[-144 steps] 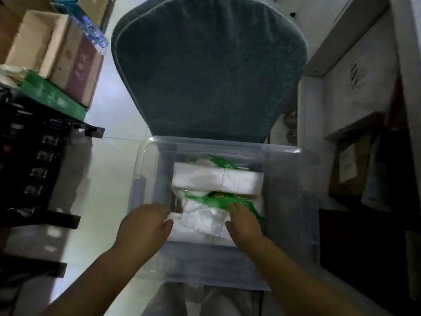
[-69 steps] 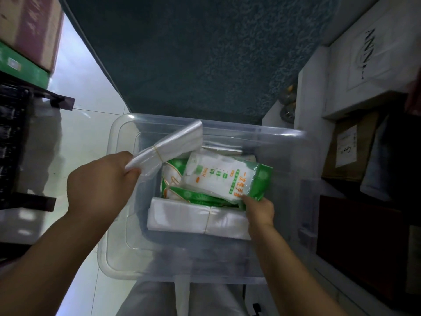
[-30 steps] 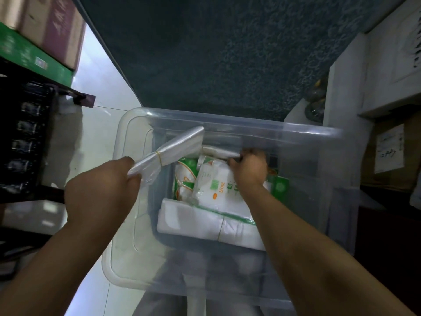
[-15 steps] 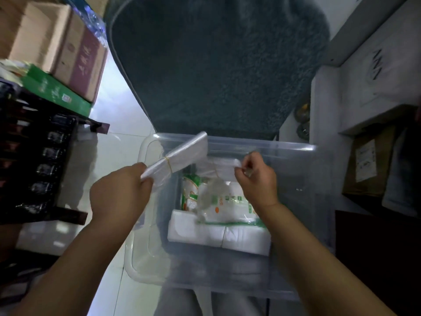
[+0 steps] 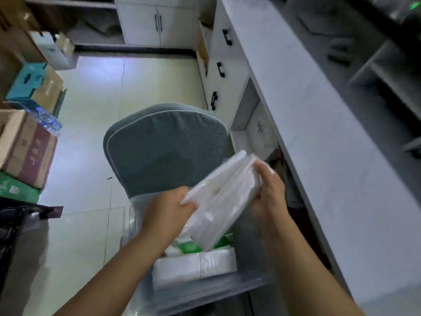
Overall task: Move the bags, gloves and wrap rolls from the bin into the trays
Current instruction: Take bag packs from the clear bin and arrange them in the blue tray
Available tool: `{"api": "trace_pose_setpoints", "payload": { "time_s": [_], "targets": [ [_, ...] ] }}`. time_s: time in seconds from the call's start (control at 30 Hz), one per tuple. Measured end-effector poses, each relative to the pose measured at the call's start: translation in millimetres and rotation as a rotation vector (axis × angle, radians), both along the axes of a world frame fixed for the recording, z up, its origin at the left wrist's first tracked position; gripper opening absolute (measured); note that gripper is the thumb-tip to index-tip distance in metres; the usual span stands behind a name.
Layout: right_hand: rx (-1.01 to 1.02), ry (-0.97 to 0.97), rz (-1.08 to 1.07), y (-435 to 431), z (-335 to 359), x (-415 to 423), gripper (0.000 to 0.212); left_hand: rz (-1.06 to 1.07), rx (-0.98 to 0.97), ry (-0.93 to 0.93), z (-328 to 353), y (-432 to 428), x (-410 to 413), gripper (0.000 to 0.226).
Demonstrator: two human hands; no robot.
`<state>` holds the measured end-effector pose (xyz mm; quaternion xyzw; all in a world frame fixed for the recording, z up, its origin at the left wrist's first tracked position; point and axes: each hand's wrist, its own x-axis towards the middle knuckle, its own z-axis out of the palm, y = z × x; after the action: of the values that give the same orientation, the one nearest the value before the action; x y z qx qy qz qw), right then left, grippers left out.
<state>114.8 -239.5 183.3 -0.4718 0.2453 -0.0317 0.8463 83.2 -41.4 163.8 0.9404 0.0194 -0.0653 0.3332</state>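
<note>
Bags [image 5: 225,199] belong on the counter [image 5: 319,133] along the right, where what may be grey trays [image 5: 387,71] stand toward its far right corner, blurred. Beside it a chair [image 5: 164,144] carries the clear bin [image 5: 205,293], likely to bring it within easy reach. White packs [image 5: 196,263] and a green pack [image 5: 189,247] lie inside. Above the bin's right edge hangs the clear stack, clear of the rim for carrying. Left hand [image 5: 168,210] pinches its near corner; right hand [image 5: 268,195] curls round its far side, probably steadying the slippery film.
</note>
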Motion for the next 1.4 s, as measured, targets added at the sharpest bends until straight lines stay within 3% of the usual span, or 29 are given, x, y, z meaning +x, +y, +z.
{"api": "trace_pose_setpoints", "payload": {
  "time_s": [0.13, 0.23, 0.4, 0.6, 0.77, 0.83, 0.9, 0.97, 1.13, 1.4],
  "targets": [
    [0.435, 0.075, -0.077, -11.8, 23.8, -35.5, 0.020, -0.181, -0.199, 0.035, 21.5, -16.4, -13.5, 0.023],
    [0.533, 0.055, -0.126, -22.7, 41.7, -62.7, 0.025, -0.323, -0.289, 0.129, 32.7, -23.0, -20.1, 0.028],
    [0.474, 0.025, -0.276, -50.1, 64.8, -107.7, 0.030, -0.536, -0.339, 0.172, 48.2, -44.9, -24.2, 0.020],
    [0.364, 0.074, -0.581, -97.5, 98.5, -180.9, 0.022, -0.985, -0.403, 0.246, 86.4, -112.6, -51.4, 0.018],
    [0.165, 0.102, -0.897, -151.3, 129.5, -267.3, 0.026, -1.251, -0.559, 0.431, 124.3, -181.0, -97.0, 0.048],
    [0.134, 0.093, -1.012, -174.0, 140.9, -305.8, 0.035, -1.315, -0.629, 0.447, 137.8, -209.5, -122.7, 0.040],
    [0.118, 0.098, -1.133, -193.6, 148.5, -344.3, 0.038, -1.394, -0.523, 0.316, 149.2, -240.5, -154.2, 0.029],
    [0.117, 0.084, -1.263, -211.8, 150.1, -384.7, 0.040, -1.445, -0.378, 0.189, 156.4, -272.5, -189.9, 0.037],
    [0.149, 0.002, -1.444, -254.2, 141.5, -487.7, 0.034, -1.538, -0.247, 0.100, 157.0, -354.1, -286.1, 0.050],
    [0.208, 0.021, -1.577, -344.7, 131.2, -614.1, 0.033, -1.665, -0.120, 0.421, 142.6, -477.9, -407.0, 0.045]
  ]
}}
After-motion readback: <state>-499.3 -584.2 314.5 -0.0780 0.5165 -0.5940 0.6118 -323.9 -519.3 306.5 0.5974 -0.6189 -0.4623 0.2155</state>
